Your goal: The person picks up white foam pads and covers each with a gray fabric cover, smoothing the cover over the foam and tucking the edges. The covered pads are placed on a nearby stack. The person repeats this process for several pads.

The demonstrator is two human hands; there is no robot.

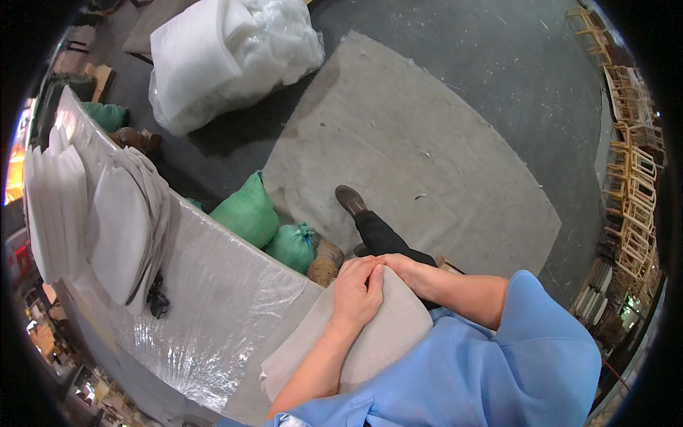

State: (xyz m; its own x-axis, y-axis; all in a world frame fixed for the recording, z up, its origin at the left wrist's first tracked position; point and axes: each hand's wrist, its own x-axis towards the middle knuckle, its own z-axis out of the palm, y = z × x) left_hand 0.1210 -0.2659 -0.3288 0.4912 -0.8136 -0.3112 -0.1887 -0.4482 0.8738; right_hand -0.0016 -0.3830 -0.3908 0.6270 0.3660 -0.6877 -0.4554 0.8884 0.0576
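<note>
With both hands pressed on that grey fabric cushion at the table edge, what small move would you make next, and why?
Probably slide the left hand back along the grey cushion to smooth its cover. Both hands meet at its far edge, the right hand gripping that edge, while the fabric nearer the body looks loose. The cushion rests on the plastic-covered table.

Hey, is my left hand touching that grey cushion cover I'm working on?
Touching. The head view shows the left hand lying flat on the grey cushion cover, fingers curled over its top edge, where they meet the right hand.
</note>
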